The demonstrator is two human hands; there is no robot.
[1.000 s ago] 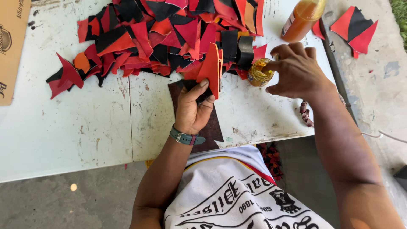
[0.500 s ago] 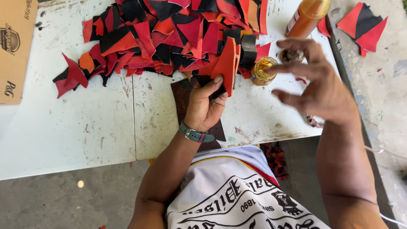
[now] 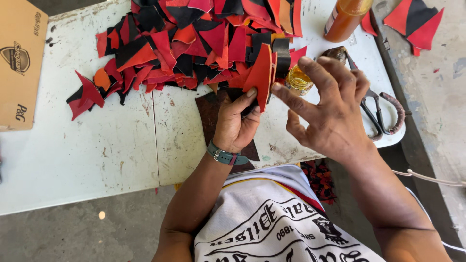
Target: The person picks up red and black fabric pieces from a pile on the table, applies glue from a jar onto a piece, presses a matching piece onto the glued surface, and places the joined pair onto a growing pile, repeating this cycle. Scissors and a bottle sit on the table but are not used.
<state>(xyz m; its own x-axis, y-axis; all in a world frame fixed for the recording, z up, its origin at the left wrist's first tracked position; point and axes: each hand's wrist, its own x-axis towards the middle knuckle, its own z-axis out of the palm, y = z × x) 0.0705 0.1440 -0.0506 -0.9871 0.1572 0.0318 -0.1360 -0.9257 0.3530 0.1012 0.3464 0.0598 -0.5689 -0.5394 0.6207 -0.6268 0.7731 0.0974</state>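
Note:
My left hand (image 3: 236, 124) holds a red leather piece (image 3: 260, 76) upright by its lower edge, over a dark brown board (image 3: 209, 110) on the white table (image 3: 97, 150). My right hand (image 3: 331, 108) hovers just right of the piece with fingers spread and index finger stretched toward it, holding nothing. A small glass jar of yellow glue (image 3: 298, 80) stands right behind the piece, partly hidden by my fingers.
A big heap of red, black and orange leather scraps (image 3: 194, 39) covers the far table. An orange bottle (image 3: 345, 19) stands at the back right, scissors (image 3: 383, 111) lie near the right edge, a cardboard box (image 3: 22, 63) sits at the left.
My right hand has left the glue jar and come toward me, fingers spreading, its index finger now next to the red piece. My left hand keeps holding the piece.

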